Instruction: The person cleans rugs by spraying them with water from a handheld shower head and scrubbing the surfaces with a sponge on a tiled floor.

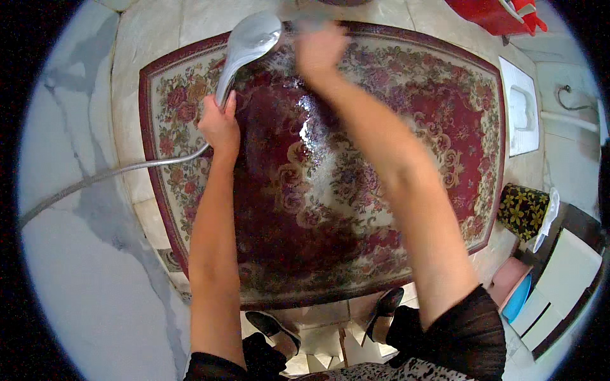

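A dark red carpet [445, 108] with cream floral borders lies flat and wet on a tiled floor. My left hand [219, 124] is shut on the handle of a silver shower head [251, 38], whose head points at the carpet's far edge. Its metal hose [108, 174] trails away to the left. My right hand [319, 51] is stretched out to the carpet's far edge, beside the shower head. It is blurred, and whether it holds anything cannot be told. My two feet in dark slippers [273, 327] stand at the carpet's near edge.
A marbled white wall [76, 254] runs along the left. A floor-level toilet pan [521, 108] sits at the right. A red object [495, 13] is at the top right. A floral cushion [522, 211], a pink and blue basin [518, 289] and white cabinets [562, 279] crowd the lower right.
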Available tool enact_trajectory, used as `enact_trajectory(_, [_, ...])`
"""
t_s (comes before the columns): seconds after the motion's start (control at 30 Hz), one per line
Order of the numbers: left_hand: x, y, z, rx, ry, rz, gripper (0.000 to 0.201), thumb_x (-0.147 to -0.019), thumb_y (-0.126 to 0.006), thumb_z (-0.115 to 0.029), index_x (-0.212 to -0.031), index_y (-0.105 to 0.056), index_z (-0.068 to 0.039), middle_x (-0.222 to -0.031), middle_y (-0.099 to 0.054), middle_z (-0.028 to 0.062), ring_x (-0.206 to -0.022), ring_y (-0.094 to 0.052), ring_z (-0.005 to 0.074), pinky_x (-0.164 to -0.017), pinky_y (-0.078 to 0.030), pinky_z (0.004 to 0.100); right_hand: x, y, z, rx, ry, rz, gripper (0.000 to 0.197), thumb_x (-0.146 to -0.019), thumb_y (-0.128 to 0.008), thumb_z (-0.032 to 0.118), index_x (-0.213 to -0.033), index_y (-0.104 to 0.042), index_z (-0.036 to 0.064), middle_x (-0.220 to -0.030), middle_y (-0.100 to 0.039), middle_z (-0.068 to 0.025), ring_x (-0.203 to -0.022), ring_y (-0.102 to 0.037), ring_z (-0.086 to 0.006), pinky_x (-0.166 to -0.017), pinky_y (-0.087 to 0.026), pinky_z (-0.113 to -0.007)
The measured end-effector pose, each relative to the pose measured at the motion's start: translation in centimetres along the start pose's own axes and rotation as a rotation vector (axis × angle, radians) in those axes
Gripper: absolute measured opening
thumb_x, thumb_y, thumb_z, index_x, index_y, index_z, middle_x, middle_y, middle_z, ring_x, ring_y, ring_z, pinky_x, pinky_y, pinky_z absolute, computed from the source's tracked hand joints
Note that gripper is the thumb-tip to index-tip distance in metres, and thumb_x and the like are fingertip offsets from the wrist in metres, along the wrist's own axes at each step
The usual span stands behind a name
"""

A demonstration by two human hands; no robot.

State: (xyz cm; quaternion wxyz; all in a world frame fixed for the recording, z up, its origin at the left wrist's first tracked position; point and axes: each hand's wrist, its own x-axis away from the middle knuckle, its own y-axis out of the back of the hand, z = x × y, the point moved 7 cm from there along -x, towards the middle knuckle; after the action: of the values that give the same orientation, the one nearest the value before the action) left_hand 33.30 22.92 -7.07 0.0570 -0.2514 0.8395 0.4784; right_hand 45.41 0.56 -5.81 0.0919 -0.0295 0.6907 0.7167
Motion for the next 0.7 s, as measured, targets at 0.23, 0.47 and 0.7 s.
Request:
enact_trajectory(0.23, [-0.3, 0.1, 0.5, 0.083, 0.014, 0.004, 0.039, -0.081, -0.061, -0.041, -0.089, -0.053, -0.004, -0.07, -0.06, 0.0162, -0.062, -0.059, 0.0363, -0.056, -0.045, 0.0439, -0.8, -1.1, -1.9, -0.241, 0.281, -0.056, 0.036, -0.071, -0.065, 0.022, -0.102, -0.059, 0.0047, -0.103, -0.057, -0.0175, -0.092, -0.055, -0.0343, -0.076, -0.047, -0.044])
enact_trajectory(0.47, [0.2, -0.3, -0.9, 0.039, -0.012, -0.074, 0.038, -0.081, -0.061, -0.041, -0.088, -0.054, -0.004, -0.069, -0.059, 0.0154, -0.061, -0.059, 0.0356, -0.055, -0.045, 0.0422, -0.5, -0.7, -22.4, 0.416, -0.622, -0.21, 0.034, -0.087, -0.048, 0.038, -0.117, -0.055, 0.023, -0.108, -0.046, -0.0184, -0.093, -0.048, -0.0333, -0.076, -0.043, -0.043])
enact_trajectory(0.7, [-0.4, -0.3, -0.3, 0.128, -0.055, -0.083, 0.039, -0.081, -0.063, -0.039, -0.092, -0.053, -0.003, -0.07, -0.059, 0.0153, -0.062, -0.058, 0.0338, -0.056, -0.045, 0.0405, 2.1, -3.0, 9.2, -0.868, 0.234, -0.314, 0.025, -0.072, -0.057, 0.013, -0.096, -0.06, 0.0061, -0.102, -0.059, -0.0143, -0.096, -0.052, -0.0342, -0.086, -0.039, -0.046])
